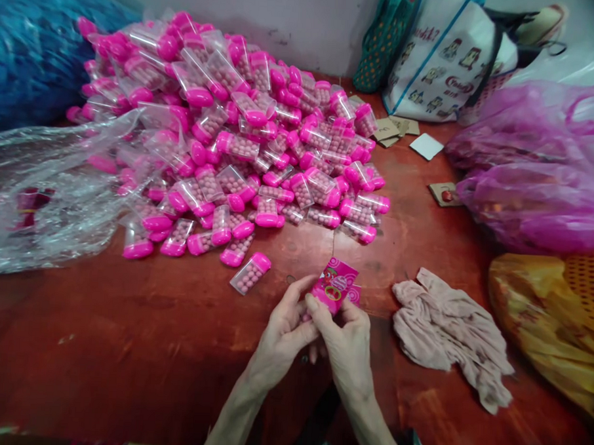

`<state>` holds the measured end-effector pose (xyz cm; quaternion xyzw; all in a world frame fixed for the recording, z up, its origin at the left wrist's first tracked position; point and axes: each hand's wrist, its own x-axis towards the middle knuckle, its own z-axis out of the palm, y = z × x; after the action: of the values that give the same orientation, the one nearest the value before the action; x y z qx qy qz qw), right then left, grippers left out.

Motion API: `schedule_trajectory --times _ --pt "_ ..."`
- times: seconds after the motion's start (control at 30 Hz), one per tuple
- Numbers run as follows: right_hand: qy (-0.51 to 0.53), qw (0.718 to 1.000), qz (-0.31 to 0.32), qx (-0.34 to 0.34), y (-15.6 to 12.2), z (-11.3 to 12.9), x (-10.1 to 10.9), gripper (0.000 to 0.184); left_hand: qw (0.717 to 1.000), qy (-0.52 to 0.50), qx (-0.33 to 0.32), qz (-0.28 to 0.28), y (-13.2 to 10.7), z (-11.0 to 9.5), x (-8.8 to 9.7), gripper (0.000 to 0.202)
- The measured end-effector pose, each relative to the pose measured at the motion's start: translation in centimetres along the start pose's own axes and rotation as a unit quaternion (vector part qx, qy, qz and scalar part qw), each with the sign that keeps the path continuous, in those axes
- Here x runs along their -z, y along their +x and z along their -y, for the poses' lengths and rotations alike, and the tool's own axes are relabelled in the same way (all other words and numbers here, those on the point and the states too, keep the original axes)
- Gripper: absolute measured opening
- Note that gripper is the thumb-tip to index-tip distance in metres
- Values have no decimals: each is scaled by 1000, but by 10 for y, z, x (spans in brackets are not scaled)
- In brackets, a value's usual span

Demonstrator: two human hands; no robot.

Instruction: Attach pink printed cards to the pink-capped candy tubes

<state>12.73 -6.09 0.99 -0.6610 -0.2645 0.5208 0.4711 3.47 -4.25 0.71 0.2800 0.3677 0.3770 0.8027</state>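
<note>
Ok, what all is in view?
Pink-capped containers: uncounted heap, clear and pink, back centre
Separate container: one, pink-capped, near hands
Printed pieces: apparently two, pink, at fingertips
Cloth: one, pale pink, right
Plastic sheet: one, clear, left
Plastic bundle: one, blue, back left
Purple plastic: count unclear, right
Plastic bag: one, amber, lower right
Basket: one, orange, right edge
Tote: one, white, back right
Dotted bag: one, teal, beside tote
Cards: several, brown and white, before tote
Surface: one, red-brown, beneath
Wall: one, pale, back
Left hand: one, bare, lower centre
Right hand: one, bare, lower centre
</note>
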Motion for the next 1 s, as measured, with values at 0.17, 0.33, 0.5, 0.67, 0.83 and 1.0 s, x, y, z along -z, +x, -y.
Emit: schedule_trajectory --times 0.17,0.33,0.5,0.67,0.83,1.0 --pt "-51 994 -27 93 -8 6 2 37 995 -56 -48 -72 6 -7 1 21" --pt "-122 978 -36 164 -17 1 -5 30 984 -75 -77 -144 6 -12 -4 15" --pt "-27 993 -1 111 -13 -5 -6 15 982 -78 -71 -158 1 -11 -17 18" --pt "90 994 47 40 -5 -5 2 20 987 -62 -59 -136 5 -13 -19 17" --pt "70 995 68 32 -6 -2 7 23 986 -32 -67 -151 14 -21 -15 20" --pt "66 996 48 40 -10 -2 6 24 986 -28 -50 -158 15 -12 -21 26"
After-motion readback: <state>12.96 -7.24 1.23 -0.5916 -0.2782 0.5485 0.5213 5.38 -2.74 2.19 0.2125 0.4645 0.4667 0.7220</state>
